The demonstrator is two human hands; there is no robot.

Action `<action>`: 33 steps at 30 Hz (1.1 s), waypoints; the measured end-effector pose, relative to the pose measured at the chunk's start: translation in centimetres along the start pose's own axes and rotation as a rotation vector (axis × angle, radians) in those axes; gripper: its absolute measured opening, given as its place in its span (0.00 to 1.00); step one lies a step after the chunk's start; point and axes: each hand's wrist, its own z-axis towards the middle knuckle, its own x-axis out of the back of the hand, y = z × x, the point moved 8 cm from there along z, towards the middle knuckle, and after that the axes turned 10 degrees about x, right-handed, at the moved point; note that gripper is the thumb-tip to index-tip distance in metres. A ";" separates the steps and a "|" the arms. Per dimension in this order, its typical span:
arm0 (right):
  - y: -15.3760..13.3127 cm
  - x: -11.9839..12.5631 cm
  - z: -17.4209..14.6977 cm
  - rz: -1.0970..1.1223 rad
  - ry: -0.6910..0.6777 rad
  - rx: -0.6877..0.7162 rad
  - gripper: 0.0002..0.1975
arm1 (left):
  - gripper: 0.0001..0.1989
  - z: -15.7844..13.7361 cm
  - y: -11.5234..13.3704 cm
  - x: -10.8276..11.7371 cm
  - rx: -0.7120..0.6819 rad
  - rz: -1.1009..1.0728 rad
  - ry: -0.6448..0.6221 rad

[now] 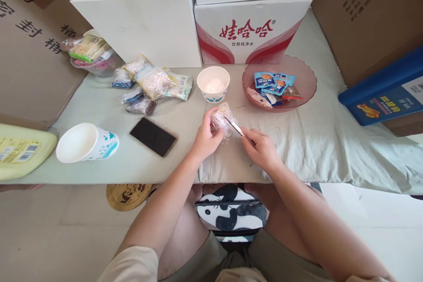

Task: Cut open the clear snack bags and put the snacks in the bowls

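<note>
My left hand [209, 134] is closed around a crumpled clear plastic package [223, 120] with something pale inside. In my right hand [261, 146] is a slim silver and dark bladed tool [234, 126], its tip against the plastic. Whether it is a knife or scissors I cannot tell. Just behind the package stands a white paper bowl [213, 83] with something white in it. To its right, a pink ribbed plastic bowl [297, 97] contains several blue snack packets [274, 83].
Several wrapped snacks [157, 81] lie back left, near a black phone [153, 136]. A tipped paper tub [84, 143] and a yellow bottle [24, 152] are at left. White boxes [251, 31] line the back; a blue box [383, 97] leans at right.
</note>
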 end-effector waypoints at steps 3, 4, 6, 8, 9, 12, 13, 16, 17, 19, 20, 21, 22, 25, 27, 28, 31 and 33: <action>0.0 0.0 -0.1 -0.005 -0.015 -0.003 0.19 | 0.32 0.2 0.1 0.6 0.012 -0.058 0.029; 0.0 -0.1 -0.1 -0.002 -0.021 -0.007 0.19 | 0.32 0.2 0.1 0.8 0.015 -0.076 0.040; -0.1 -0.1 -0.1 0.004 -0.036 -0.012 0.18 | 0.32 0.3 0.1 1.2 0.024 -0.114 0.063; -0.2 -0.1 -0.1 0.006 -0.048 -0.011 0.18 | 0.33 0.3 0.1 1.6 0.039 -0.154 0.080; -0.2 -0.1 -0.1 0.006 -0.053 -0.010 0.18 | 0.34 0.4 0.0 1.7 0.047 -0.175 0.086; -0.3 -0.1 -0.1 0.009 -0.067 -0.013 0.19 | 0.35 0.4 -0.1 2.1 0.070 -0.239 0.100; -0.3 -0.1 -0.1 0.010 -0.072 -0.013 0.19 | 0.36 0.5 -0.2 2.1 0.078 -0.260 0.103; -0.4 0.0 -0.1 0.011 -0.080 -0.011 0.19 | 0.36 0.5 -0.4 2.2 0.101 -0.327 0.110; -0.4 0.0 -0.1 0.011 -0.081 -0.010 0.19 | 0.36 0.6 -0.4 2.3 0.108 -0.349 0.112; -0.5 0.0 -0.1 0.014 -0.084 -0.010 0.18 | 0.37 0.6 -0.5 2.2 0.122 -0.392 0.113; -0.5 -0.1 -0.1 0.016 -0.085 -0.009 0.19 | 0.37 0.6 -0.4 2.2 0.131 -0.411 0.112; -0.5 -0.1 -0.2 0.017 -0.086 -0.007 0.19 | 0.37 0.6 -0.4 2.2 0.142 -0.429 0.113; -0.5 -0.1 -0.2 0.016 -0.085 -0.006 0.19 | 0.37 0.6 -0.4 2.2 0.155 -0.445 0.115; -0.2 0.1 -0.4 -0.004 -0.052 -0.019 0.19 | 0.37 0.6 -0.5 2.2 0.199 -0.481 0.123; 0.5 0.8 -0.5 -0.049 -0.006 -0.056 0.19 | 0.37 0.6 -0.6 2.2 0.217 -0.483 0.116; 1.0 1.2 -0.6 -0.086 0.019 -0.080 0.19 | 0.37 0.6 -0.6 2.1 0.220 -0.473 0.110; 2.4 2.4 -0.7 -0.232 0.067 -0.132 0.18 | 0.35 0.7 -0.7 2.0 0.212 -0.410 0.089; 2.9 2.9 -0.7 -0.320 0.084 -0.129 0.17 | 0.35 0.6 -0.8 1.8 0.202 -0.354 0.068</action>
